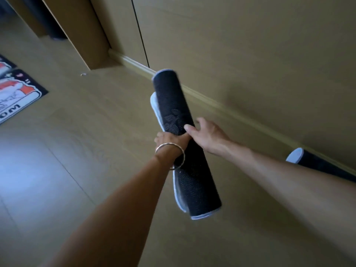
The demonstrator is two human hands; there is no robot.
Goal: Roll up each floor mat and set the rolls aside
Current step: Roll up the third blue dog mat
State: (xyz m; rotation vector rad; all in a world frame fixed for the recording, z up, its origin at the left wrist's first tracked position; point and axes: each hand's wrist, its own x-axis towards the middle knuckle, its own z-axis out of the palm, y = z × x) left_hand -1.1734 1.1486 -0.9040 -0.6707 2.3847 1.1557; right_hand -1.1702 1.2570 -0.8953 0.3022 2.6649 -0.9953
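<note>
Dark rolled mat (pixel 173 105) held toward 11 o'clock.
It was gripped midway by left hand (pixel 169 139) and right hand (pixel 207 136), fingers curled round.

At centre, rolled mat (pixel 173 105) gripped by left hand (pixel 169 139) and right hand (pixel 206 135), second roll (pixel 317 163) at right along baseboard (pixel 240 116), flat mat (pixel 19 93) far left on floor (pixel 86 151)

Wooden floor (pixel 77 151) bears a printed mat (pixel 17 93) at nine o'clock and a rolled mat (pixel 312 160) at three o'clock, beside the skirting (pixel 231 106).
</note>
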